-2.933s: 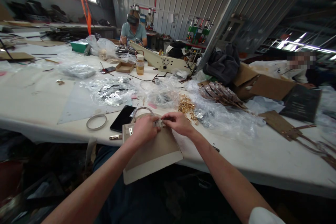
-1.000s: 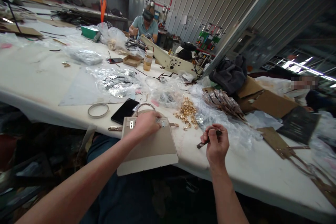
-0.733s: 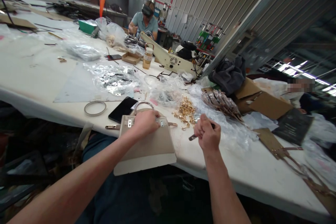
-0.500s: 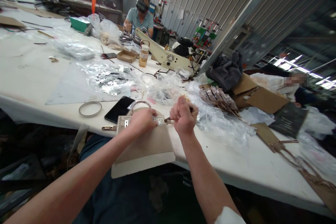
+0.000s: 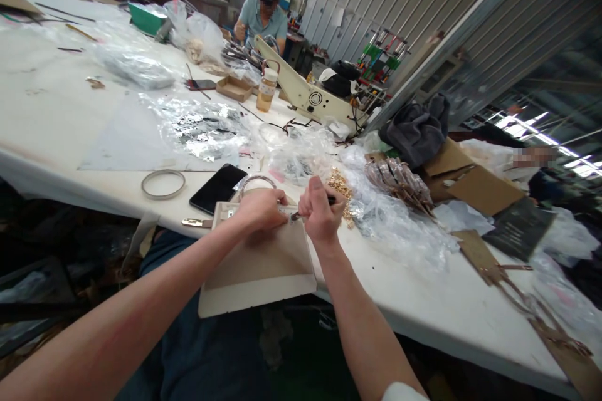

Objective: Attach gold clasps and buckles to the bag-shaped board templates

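Observation:
A beige handbag (image 5: 270,257) with a pale lower edge lies over the table's front edge and my lap. Its round handle (image 5: 256,178) stands at the top, and a strap with a gold-toned buckle (image 5: 195,222) sticks out at its left. My left hand (image 5: 264,210) is closed on the bag's upper part, fingertips beside a small metal fitting that they partly cover. In my right fist (image 5: 322,213) is a dark-handled awl-like tool (image 5: 295,216); its thin tip points left and meets the bag by my left fingertips. Its exact kind is unclear.
Left of the bag lie a black phone (image 5: 217,189) and a ring-shaped roll (image 5: 163,184). Gold-coloured hardware (image 5: 339,188) is heaped beyond my right hand, near plastic bags (image 5: 399,232). A jar (image 5: 266,89) and a cream machine (image 5: 313,99) stand farther back; a person (image 5: 263,15) sits behind.
My right hand has moved slightly left, bringing the tool's tip from the bag's right edge onto the fitting by my left fingers. The gold hardware shows more. The view has shifted slightly.

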The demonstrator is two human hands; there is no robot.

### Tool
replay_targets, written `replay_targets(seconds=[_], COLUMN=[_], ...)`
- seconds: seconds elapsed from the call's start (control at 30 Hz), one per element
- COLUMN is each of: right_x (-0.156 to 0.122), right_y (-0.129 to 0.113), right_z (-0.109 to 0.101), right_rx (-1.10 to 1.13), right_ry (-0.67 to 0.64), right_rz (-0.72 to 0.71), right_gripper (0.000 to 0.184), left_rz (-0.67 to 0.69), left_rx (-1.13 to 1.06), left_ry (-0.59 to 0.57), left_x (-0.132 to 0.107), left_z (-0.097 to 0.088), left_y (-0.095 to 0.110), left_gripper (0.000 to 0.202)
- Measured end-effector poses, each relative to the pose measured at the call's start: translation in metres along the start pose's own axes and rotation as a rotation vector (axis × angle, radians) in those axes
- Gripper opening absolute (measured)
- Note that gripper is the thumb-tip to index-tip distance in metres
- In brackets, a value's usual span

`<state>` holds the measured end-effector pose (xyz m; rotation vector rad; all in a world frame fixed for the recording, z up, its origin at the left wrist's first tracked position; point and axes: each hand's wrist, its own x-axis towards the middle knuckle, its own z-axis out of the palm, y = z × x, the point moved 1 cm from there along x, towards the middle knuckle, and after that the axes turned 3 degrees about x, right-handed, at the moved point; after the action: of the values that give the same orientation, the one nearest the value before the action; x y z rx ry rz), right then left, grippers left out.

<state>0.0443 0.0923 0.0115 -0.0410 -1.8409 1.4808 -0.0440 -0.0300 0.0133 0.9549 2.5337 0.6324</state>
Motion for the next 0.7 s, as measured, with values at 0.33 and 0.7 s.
replay_targets(seconds=[0.33,0.7], right_x=[0.001,0.016], right_y=[0.001,0.008], right_z=[0.002,0.004], right_rx=[0.201,0.261], right_ry=[0.091,0.037], right_rz=[-0.001,0.061], right_gripper=[0.077,0.075], left_rz=[-0.042,-0.04], left_rx=[-0.023,0.003], left_ry=[0.047,0.03], left_x=[-0.002,0.0], left_z=[0.006,0.004], left_y=[0.004,0.007], left_gripper=[0.025,0.028])
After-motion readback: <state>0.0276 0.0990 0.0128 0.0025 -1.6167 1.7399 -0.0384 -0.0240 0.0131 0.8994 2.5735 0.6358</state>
